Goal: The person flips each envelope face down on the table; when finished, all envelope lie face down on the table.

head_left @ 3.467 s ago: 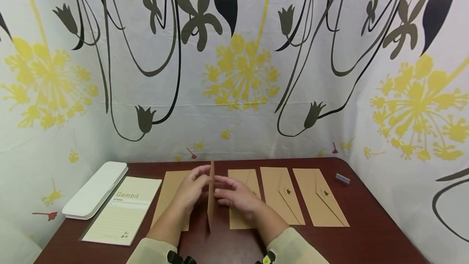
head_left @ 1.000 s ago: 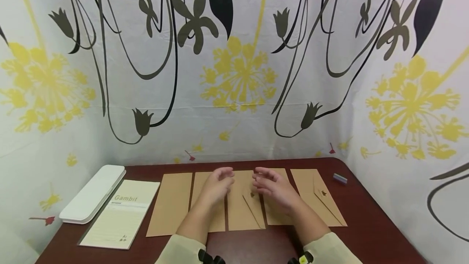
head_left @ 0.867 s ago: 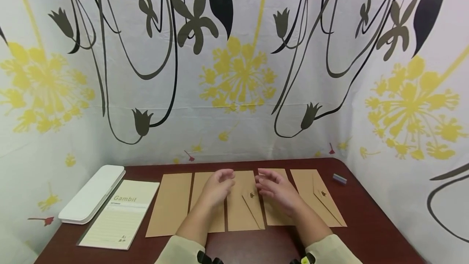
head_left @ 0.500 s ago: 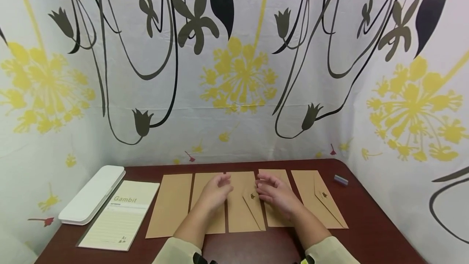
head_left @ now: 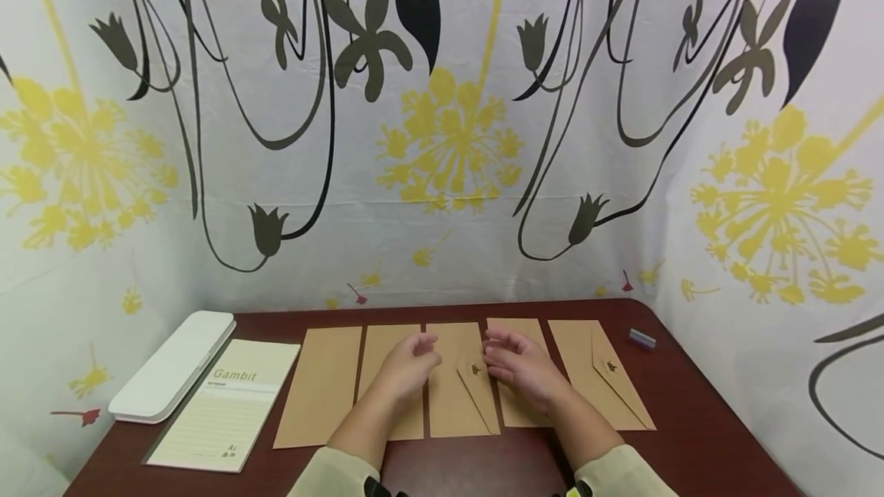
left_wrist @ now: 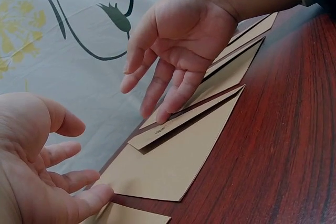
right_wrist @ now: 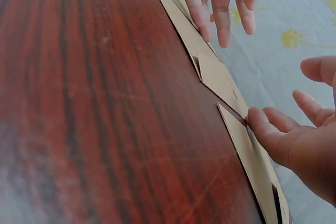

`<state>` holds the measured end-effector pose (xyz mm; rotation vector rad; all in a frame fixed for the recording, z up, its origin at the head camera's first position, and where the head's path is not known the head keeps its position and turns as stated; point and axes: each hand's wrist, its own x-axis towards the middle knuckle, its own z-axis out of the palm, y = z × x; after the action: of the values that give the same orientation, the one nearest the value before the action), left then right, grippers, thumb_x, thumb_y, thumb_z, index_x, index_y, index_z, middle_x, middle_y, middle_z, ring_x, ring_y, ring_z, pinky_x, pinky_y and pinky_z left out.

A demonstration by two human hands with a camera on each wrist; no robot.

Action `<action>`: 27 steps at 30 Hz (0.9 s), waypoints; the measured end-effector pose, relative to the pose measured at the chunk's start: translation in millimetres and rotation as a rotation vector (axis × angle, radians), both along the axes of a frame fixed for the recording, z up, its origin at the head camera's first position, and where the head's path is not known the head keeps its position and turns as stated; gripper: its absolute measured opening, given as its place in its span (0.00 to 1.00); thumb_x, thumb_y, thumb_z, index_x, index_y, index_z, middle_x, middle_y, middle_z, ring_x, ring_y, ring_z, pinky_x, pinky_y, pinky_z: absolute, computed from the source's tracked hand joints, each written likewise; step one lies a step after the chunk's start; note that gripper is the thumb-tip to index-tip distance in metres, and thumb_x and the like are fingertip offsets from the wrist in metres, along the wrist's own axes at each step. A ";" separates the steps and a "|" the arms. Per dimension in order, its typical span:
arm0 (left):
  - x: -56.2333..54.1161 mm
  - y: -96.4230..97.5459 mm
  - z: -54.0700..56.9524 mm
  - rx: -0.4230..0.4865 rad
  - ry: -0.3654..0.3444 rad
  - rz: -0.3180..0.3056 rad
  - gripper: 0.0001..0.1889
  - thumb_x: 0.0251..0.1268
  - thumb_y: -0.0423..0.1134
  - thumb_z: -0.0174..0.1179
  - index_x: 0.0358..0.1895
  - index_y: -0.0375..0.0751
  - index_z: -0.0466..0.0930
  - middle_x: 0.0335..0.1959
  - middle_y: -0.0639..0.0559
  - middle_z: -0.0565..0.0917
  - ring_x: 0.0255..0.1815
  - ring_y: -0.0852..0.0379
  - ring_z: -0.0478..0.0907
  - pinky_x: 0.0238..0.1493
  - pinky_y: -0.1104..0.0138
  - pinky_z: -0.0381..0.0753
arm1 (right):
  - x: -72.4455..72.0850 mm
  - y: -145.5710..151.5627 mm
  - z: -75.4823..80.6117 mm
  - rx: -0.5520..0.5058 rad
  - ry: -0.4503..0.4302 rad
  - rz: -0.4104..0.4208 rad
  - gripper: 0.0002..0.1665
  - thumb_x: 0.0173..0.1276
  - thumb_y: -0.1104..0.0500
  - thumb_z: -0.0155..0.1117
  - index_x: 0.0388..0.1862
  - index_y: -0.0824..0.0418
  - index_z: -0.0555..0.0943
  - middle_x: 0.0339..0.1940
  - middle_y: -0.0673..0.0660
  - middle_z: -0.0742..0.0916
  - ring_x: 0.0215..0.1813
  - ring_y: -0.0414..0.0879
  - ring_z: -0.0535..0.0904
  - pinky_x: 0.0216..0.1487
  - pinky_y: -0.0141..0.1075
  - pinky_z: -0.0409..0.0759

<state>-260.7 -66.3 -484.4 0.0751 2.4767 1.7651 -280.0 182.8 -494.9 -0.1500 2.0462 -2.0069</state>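
Note:
Brown paper envelopes lie flat in a row. My left hand hovers over the left-centre envelope, my right hand over the right-centre envelope, hiding part of each. Between them the middle envelope shows a slanted flap with a small dark emblem. Both hands are relaxed, palms facing, holding nothing. In the left wrist view the little finger of my left hand is close to an envelope edge; I cannot tell if it touches. The far-left envelope shows a plain face, the far-right envelope its flap.
Left of the row lies a cream notebook marked "Gambit", beside a white flat case. A small grey-blue block sits near the right edge of the dark red wooden table. Patterned cloth hangs behind and at both sides.
Earlier both hands held one envelope upright on its edge. That envelope now lies flat in the row, and the hands have let go and moved apart. Over the last second they barely move.

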 end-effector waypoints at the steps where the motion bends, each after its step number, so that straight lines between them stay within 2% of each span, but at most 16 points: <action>1: 0.0 -0.1 0.0 0.001 0.000 -0.001 0.27 0.72 0.40 0.62 0.72 0.38 0.77 0.71 0.36 0.80 0.72 0.34 0.77 0.71 0.43 0.80 | 0.0 0.3 -0.2 -0.002 0.001 0.000 0.37 0.81 0.58 0.64 0.82 0.68 0.65 0.79 0.74 0.73 0.74 0.59 0.79 0.73 0.49 0.82; 8: 0.6 0.4 -0.7 0.020 -0.006 -0.005 0.25 0.73 0.39 0.62 0.71 0.37 0.77 0.70 0.37 0.81 0.71 0.36 0.78 0.69 0.44 0.82 | -3.4 4.2 -4.3 -0.059 -0.023 -0.064 0.34 0.80 0.65 0.62 0.81 0.70 0.66 0.78 0.75 0.74 0.69 0.57 0.84 0.68 0.43 0.85; 15: 0.4 2.5 -0.5 0.028 -0.004 -0.017 0.24 0.73 0.37 0.61 0.70 0.36 0.78 0.69 0.36 0.81 0.69 0.39 0.80 0.66 0.48 0.85 | -8.5 5.4 -4.8 -0.068 -0.014 -0.108 0.35 0.77 0.65 0.65 0.80 0.69 0.69 0.76 0.72 0.79 0.61 0.46 0.86 0.58 0.34 0.87; 22: 1.1 3.9 -0.6 0.077 -0.014 -0.062 0.24 0.73 0.35 0.59 0.70 0.33 0.77 0.68 0.34 0.80 0.63 0.42 0.83 0.61 0.52 0.88 | -8.0 3.1 -3.3 -0.031 0.000 -0.072 0.32 0.79 0.65 0.63 0.79 0.69 0.71 0.77 0.68 0.79 0.56 0.39 0.85 0.55 0.31 0.85; 27: 2.0 7.0 -2.4 0.103 -0.020 -0.100 0.24 0.74 0.36 0.61 0.71 0.34 0.77 0.68 0.36 0.81 0.65 0.43 0.80 0.62 0.52 0.87 | -4.0 -0.4 -0.4 0.003 0.006 -0.027 0.34 0.78 0.62 0.66 0.80 0.65 0.71 0.78 0.66 0.78 0.54 0.36 0.84 0.56 0.30 0.82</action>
<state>-258.7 -59.3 -486.8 0.1846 2.3235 1.8414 -284.0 182.4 -495.3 -0.1285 2.0656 -2.0214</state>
